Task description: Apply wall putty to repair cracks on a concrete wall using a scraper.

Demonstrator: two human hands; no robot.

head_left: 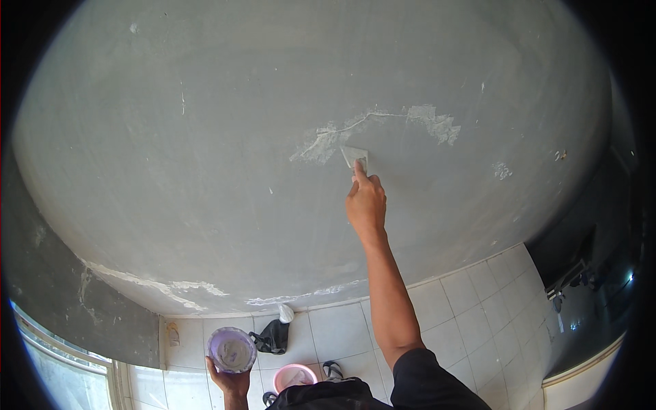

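My right hand (365, 203) is raised against a grey plastered wall (205, 137) and grips a small putty knife (354, 156). Its blade lies flat on the wall at the right end of a whitish filler patch (321, 145). A thin filled crack (372, 117) runs from there to a second rough white patch (437, 124). Low at the bottom left, my left hand (231, 380) holds a round purple tub (231, 349) with pale grey filler inside.
White floor tiles (478, 307) lie below the wall. On them sit a black bag with a white bottle (275, 335), a pink bowl (294, 376) and a sandal (333, 370). A window frame (61, 355) is at the lower left, dark glass (588, 273) at the right.
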